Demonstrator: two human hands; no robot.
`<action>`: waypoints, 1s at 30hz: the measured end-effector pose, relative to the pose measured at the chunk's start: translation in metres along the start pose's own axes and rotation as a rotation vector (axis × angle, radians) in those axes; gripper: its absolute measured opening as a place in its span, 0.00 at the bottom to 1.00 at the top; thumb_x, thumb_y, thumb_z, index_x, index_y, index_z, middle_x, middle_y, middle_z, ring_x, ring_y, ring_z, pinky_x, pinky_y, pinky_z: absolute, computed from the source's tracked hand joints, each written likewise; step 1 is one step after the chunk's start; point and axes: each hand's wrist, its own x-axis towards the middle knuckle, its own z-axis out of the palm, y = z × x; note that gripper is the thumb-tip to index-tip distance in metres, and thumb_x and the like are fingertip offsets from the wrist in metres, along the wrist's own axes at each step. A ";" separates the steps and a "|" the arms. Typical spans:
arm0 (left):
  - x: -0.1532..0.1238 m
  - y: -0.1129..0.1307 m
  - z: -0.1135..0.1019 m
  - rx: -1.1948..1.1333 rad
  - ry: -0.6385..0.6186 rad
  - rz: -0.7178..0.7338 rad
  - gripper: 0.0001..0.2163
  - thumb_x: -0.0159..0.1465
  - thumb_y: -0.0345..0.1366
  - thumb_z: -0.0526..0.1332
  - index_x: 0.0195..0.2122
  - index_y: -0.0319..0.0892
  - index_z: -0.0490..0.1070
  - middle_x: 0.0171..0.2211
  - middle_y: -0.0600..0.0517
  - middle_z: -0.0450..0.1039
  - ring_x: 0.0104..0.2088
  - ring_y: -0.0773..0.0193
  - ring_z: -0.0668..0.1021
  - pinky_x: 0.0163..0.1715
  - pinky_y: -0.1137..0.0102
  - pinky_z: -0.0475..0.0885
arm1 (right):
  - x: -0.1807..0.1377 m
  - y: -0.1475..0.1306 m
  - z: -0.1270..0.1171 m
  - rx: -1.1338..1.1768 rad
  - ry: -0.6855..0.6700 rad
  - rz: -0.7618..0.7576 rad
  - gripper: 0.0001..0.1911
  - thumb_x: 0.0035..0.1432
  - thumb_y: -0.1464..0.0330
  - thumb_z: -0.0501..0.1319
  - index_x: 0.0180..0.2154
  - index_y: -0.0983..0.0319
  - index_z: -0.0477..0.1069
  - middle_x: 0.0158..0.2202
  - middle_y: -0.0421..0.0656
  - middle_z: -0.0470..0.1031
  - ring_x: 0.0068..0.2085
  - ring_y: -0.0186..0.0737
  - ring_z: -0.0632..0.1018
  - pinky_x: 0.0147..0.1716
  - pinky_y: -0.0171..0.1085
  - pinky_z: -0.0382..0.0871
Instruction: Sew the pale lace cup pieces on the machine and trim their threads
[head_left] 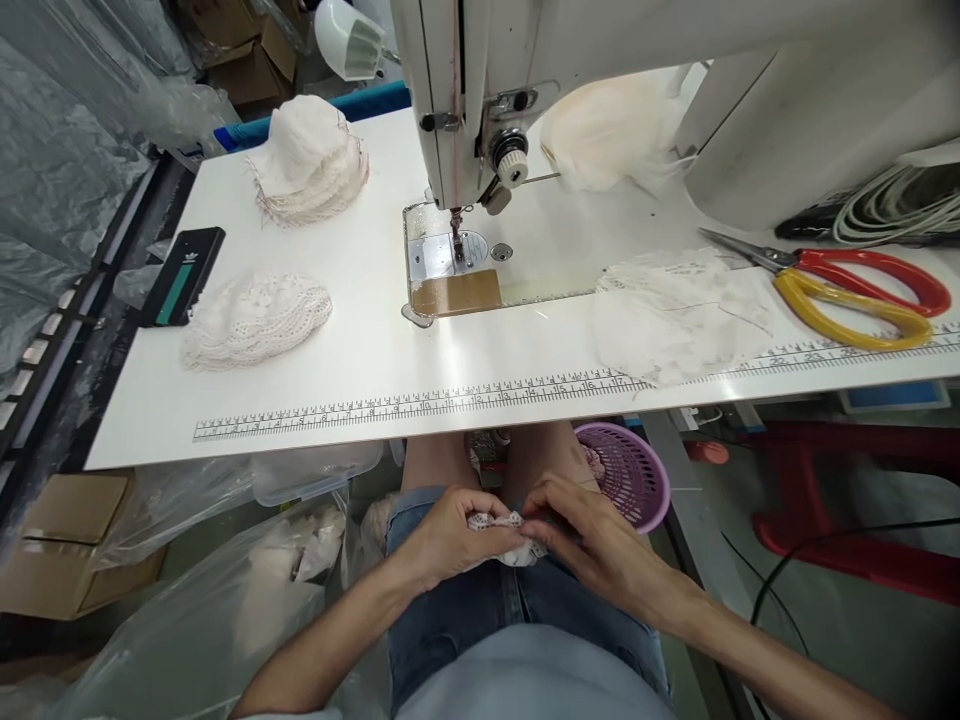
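Observation:
A small piece of white lace fabric [517,550] is pinched between both hands over my lap, below the table's front edge. My left hand [466,535] grips its left side, thumb and fingers pressed together. At the other side, the fingertips of my right hand [574,520] are closed on the lace. Much of the piece is hidden by the fingers. Above the hands stands a sewing machine, its presser foot [457,240] over the metal needle plate [431,258].
On the white table [360,370] lie a lace stack [259,318], a pile of white cups [307,160], a black phone-like object [184,275], thin white fabric [675,320] and scissors [847,285]. A purple basket [637,475] stands below, right of my knees. A printed ruler runs along the front edge.

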 end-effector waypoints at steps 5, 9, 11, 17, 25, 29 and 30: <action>-0.001 -0.006 -0.003 -0.026 -0.006 -0.022 0.12 0.51 0.41 0.65 0.25 0.34 0.74 0.19 0.56 0.62 0.21 0.73 0.60 0.22 0.76 0.53 | -0.003 0.018 0.002 -0.025 0.030 0.028 0.10 0.66 0.69 0.45 0.32 0.60 0.59 0.28 0.40 0.63 0.26 0.34 0.66 0.25 0.33 0.60; 0.000 -0.008 -0.005 -0.032 -0.008 -0.022 0.12 0.51 0.42 0.65 0.24 0.35 0.74 0.19 0.55 0.63 0.22 0.72 0.62 0.22 0.75 0.54 | -0.018 0.036 -0.009 -0.121 0.089 0.104 0.10 0.66 0.67 0.45 0.32 0.60 0.58 0.26 0.39 0.64 0.25 0.35 0.67 0.25 0.34 0.61; 0.000 -0.007 -0.005 -0.017 -0.002 -0.005 0.12 0.52 0.41 0.64 0.24 0.35 0.74 0.20 0.55 0.64 0.22 0.72 0.62 0.23 0.75 0.55 | -0.022 0.035 -0.011 -0.117 0.108 0.143 0.10 0.66 0.67 0.45 0.33 0.60 0.59 0.26 0.39 0.65 0.25 0.35 0.68 0.25 0.34 0.61; -0.002 -0.005 -0.001 0.039 0.022 0.041 0.12 0.53 0.42 0.63 0.24 0.36 0.73 0.20 0.55 0.63 0.22 0.72 0.62 0.23 0.75 0.55 | -0.013 0.011 0.001 -0.023 0.074 -0.001 0.07 0.65 0.67 0.48 0.38 0.60 0.63 0.31 0.42 0.68 0.29 0.34 0.70 0.26 0.32 0.62; -0.004 -0.006 0.001 0.009 0.031 0.035 0.11 0.53 0.39 0.64 0.23 0.35 0.72 0.19 0.56 0.62 0.22 0.72 0.61 0.23 0.76 0.55 | -0.006 0.013 0.010 -0.194 0.075 -0.025 0.09 0.65 0.70 0.45 0.32 0.60 0.58 0.27 0.40 0.64 0.23 0.33 0.65 0.22 0.32 0.57; -0.006 -0.004 -0.002 -0.008 0.010 0.024 0.11 0.54 0.40 0.63 0.24 0.36 0.73 0.20 0.54 0.66 0.23 0.72 0.64 0.23 0.76 0.57 | -0.025 0.053 -0.003 -0.381 0.148 0.049 0.09 0.65 0.69 0.44 0.34 0.61 0.60 0.27 0.42 0.68 0.23 0.36 0.70 0.22 0.33 0.59; -0.006 -0.003 -0.003 -0.007 0.013 0.021 0.11 0.53 0.40 0.64 0.24 0.36 0.73 0.20 0.54 0.66 0.23 0.71 0.64 0.24 0.76 0.57 | -0.032 0.068 -0.008 -0.465 0.165 0.078 0.09 0.64 0.69 0.44 0.34 0.61 0.61 0.27 0.44 0.69 0.23 0.38 0.71 0.21 0.34 0.60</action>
